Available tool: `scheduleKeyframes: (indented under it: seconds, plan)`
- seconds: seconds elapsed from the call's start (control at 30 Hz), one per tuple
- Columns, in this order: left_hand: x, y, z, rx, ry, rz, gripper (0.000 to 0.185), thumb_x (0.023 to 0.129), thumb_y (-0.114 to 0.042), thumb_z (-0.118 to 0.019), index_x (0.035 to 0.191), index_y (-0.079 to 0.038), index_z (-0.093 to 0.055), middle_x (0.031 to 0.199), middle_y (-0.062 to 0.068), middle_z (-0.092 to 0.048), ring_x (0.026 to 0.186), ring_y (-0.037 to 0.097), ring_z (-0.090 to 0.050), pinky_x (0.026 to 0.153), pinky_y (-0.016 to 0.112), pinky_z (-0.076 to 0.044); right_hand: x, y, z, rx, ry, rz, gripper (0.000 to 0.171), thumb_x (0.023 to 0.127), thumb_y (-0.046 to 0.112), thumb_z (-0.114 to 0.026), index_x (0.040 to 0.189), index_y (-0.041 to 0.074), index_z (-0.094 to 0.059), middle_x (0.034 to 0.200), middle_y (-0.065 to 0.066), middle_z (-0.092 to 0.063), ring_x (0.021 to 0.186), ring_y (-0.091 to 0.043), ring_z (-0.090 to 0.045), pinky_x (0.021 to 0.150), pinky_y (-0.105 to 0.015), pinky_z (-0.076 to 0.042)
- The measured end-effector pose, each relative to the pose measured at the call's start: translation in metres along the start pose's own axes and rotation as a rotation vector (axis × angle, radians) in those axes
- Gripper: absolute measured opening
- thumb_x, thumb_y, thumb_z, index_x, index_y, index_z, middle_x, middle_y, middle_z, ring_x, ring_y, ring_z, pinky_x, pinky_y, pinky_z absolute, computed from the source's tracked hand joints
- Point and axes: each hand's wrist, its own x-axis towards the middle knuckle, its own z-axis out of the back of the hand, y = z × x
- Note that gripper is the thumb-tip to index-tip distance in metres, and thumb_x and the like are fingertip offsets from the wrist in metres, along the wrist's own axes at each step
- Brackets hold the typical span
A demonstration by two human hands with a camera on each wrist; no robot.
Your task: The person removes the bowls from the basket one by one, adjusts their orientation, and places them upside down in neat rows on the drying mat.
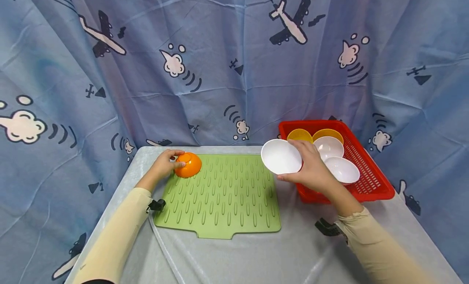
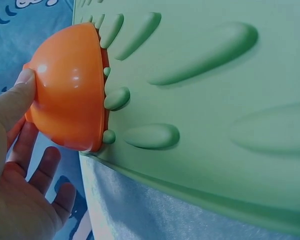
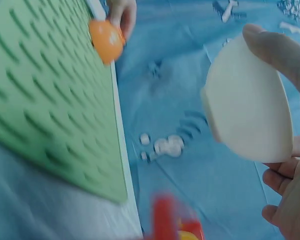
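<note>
An orange bowl [image 1: 191, 166] lies upside down on the far left corner of a green drying mat [image 1: 223, 194]. My left hand [image 1: 163, 166] pinches its foot between thumb and fingers, as the left wrist view shows; the bowl's rim [image 2: 101, 90] meets the mat's ridges. Held up at the mat's right side is a white bowl [image 1: 281, 156], tilted with its inside toward the head camera. My right hand [image 1: 311, 170] grips that bowl by its rim, thumb on one side and fingers on the other. The right wrist view shows its outside [image 3: 247, 100].
To the right stands a red plastic basket [image 1: 370, 176] holding two white bowls [image 1: 342, 170] and two yellow bowls [image 1: 299, 135]. The grey-white table [image 1: 256, 259] ends at a blue patterned curtain [image 1: 220, 52] behind the mat and basket.
</note>
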Motion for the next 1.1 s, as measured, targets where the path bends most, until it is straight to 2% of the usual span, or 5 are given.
scheduleKeyframes:
  seconds: [0.27,0.6,0.8,1.1]
  plan:
    - [0.000,0.000,-0.001,-0.009,0.004,0.002,0.049,0.095,-0.019,-0.075,0.140,-0.008,-0.061,0.139,0.018,-0.052,0.127,0.040,-0.049,0.105,0.055,-0.043,-0.016,0.027,-0.045,0.083,0.064,0.011,0.109,0.058,0.042,-0.100,0.150,0.014,-0.048,0.147,-0.012,-0.046,0.135,-0.035,-0.037,0.104,-0.065,-0.042]
    - [-0.004,-0.004,0.001,0.039,-0.006,-0.008,0.049,0.096,-0.020,-0.074,0.141,-0.008,-0.061,0.137,0.019,-0.053,0.126,0.040,-0.049,0.104,0.056,-0.043,-0.029,0.035,-0.092,0.092,0.098,0.046,0.112,0.055,0.047,-0.100,0.149,0.013,-0.050,0.146,-0.012,-0.049,0.134,-0.035,-0.041,0.104,-0.066,-0.043]
    - [-0.006,-0.004,-0.002,0.113,-0.036,-0.033,0.051,0.098,-0.024,-0.072,0.145,-0.012,-0.058,0.136,0.017,-0.054,0.127,0.039,-0.049,0.103,0.057,-0.043,-0.035,0.034,-0.105,0.092,0.102,0.048,0.114,0.053,0.050,-0.100,0.149,0.013,-0.050,0.148,-0.012,-0.048,0.136,-0.036,-0.040,0.105,-0.066,-0.041]
    - [-0.012,-0.001,-0.006,0.106,-0.082,-0.042,0.054,0.097,-0.023,-0.072,0.147,-0.010,-0.056,0.145,0.017,-0.053,0.127,0.040,-0.047,0.103,0.058,-0.042,-0.041,0.033,-0.113,0.101,0.112,0.037,0.115,0.052,0.047,-0.101,0.150,0.015,-0.050,0.147,-0.013,-0.048,0.135,-0.037,-0.041,0.107,-0.066,-0.037]
